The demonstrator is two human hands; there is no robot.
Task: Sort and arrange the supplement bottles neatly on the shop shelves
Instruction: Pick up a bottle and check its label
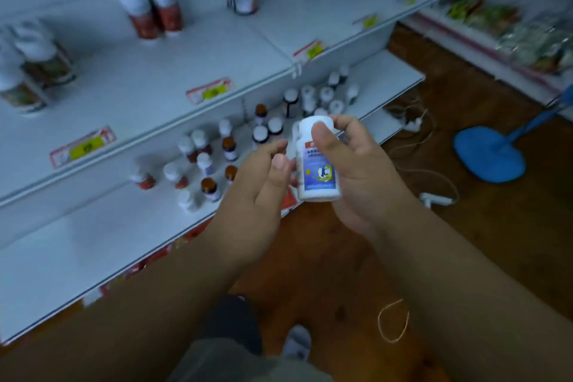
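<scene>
**Holding one white bottle up for checking before shelving**

Holding is the word for this step: my right hand (356, 170) keeps a white supplement bottle (317, 161) upright in front of me, above the edge of the lower shelf (77, 245). The thumb lies across the top of the blue label and the other fingers curl round behind the cap, so the hand is clamped on the bottle. My left hand (263, 189) is just beside the bottle on its left side. Its fingers are relaxed and a little apart, and the thumb tip seems to touch the bottle wall, but it grips nothing.

I judge that I am reading the label to decide which group this bottle belongs to. On the lower shelf a loose crowd of small bottles (210, 158) stands without order, some with brown caps, some white. More white-capped ones (322, 96) stand further to the right. The upper shelf (155, 71) carries taller bottles, well apart.

The next move calls for finding the matching white bottles, then setting this one down upright beside them, label to the front, without knocking the neighbours.
</scene>
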